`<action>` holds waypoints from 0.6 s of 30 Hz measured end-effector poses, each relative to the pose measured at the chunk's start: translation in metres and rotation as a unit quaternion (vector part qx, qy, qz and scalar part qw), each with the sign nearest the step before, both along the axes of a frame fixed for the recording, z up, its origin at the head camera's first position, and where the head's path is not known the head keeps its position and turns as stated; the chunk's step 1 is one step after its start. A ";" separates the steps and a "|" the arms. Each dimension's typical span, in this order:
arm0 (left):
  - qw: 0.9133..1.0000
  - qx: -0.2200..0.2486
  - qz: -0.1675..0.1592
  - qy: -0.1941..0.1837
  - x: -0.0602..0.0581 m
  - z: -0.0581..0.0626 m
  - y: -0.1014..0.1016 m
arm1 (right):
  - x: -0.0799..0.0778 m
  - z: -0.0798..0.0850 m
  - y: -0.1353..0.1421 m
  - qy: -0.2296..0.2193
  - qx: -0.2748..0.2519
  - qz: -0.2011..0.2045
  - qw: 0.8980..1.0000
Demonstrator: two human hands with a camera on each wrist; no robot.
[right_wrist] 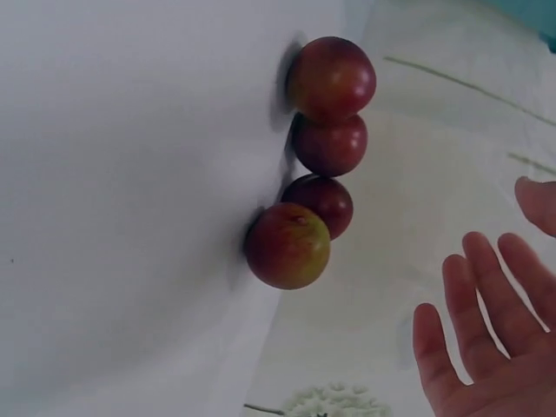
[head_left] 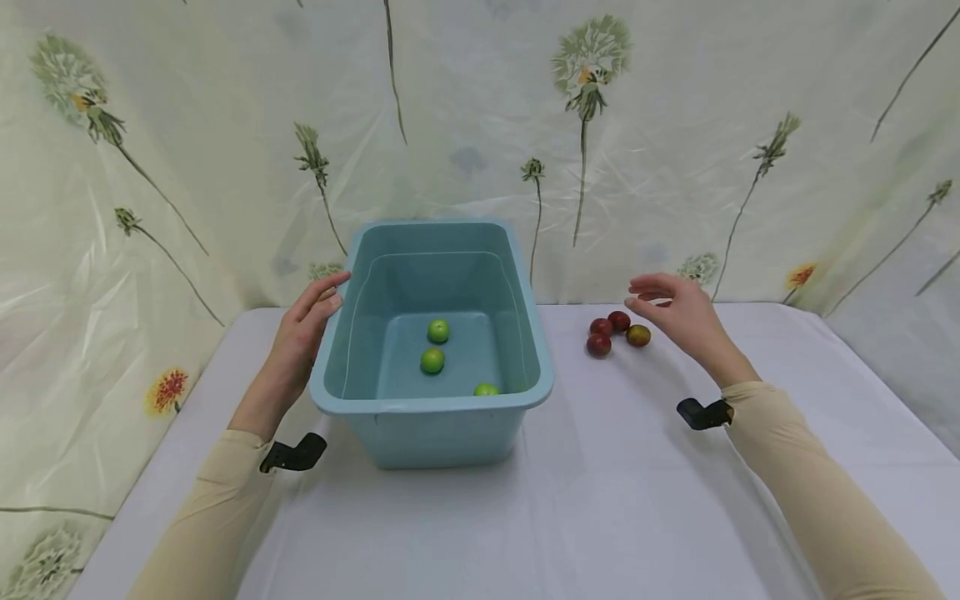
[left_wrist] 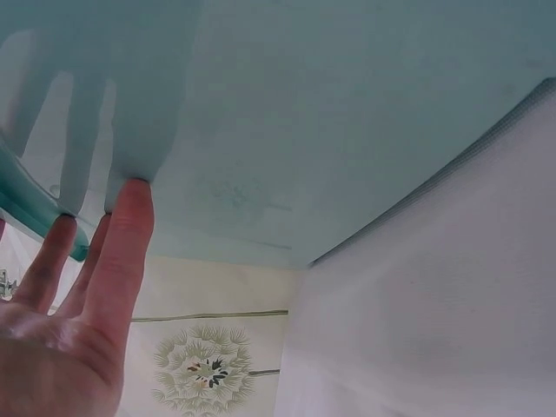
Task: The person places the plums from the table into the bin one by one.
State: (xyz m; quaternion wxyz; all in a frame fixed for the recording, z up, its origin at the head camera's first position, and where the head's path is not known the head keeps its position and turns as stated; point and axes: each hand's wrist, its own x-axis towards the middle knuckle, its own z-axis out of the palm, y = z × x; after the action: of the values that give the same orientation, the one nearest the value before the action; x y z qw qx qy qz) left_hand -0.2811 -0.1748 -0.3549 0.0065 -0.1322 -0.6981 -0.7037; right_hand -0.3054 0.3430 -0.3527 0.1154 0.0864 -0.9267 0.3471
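Observation:
A blue-green plastic basin (head_left: 442, 442) stands on the white table, with 3 small round green fruits (head_left: 432, 360) on its floor; the front wall partly hides one. At the basin's left side is my left hand (head_left: 296, 337), its fingers extended; in the left wrist view the fingertips (left_wrist: 135, 195) appear to touch the outer wall. Several plums (head_left: 599, 345), dark red and one partly yellow-green (right_wrist: 288, 246), lie grouped to the right of the basin. My right hand (head_left: 682, 317) hovers just right of and above them, fingers loosely extended, holding nothing.
White cloth covers the table (head_left: 637, 517). Behind it hangs a pale curtain (head_left: 465, 108) printed with dandelions, reaching down to the table's back edge. A black wrist mount (head_left: 296, 454) sits on the left sleeve and another mount (head_left: 703, 414) on the right.

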 end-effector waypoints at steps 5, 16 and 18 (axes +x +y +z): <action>1.000 0.002 0.001 -0.001 0.000 0.000 0.000 | -0.001 -0.008 0.007 -0.015 0.009 -0.006 1.000; 1.000 0.005 0.001 -0.004 0.001 0.000 0.001 | -0.003 -0.023 0.020 -0.050 0.032 -0.009 0.998; 1.000 0.005 0.001 -0.005 0.001 0.001 0.002 | -0.004 -0.026 0.023 -0.059 0.032 -0.007 0.998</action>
State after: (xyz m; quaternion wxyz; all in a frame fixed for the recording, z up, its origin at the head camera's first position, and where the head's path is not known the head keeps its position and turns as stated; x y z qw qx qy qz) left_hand -0.2801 -0.1733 -0.3543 0.0049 -0.1281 -0.6946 -0.7079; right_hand -0.3094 0.3659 -0.3784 0.0606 0.0628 -0.9432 0.3204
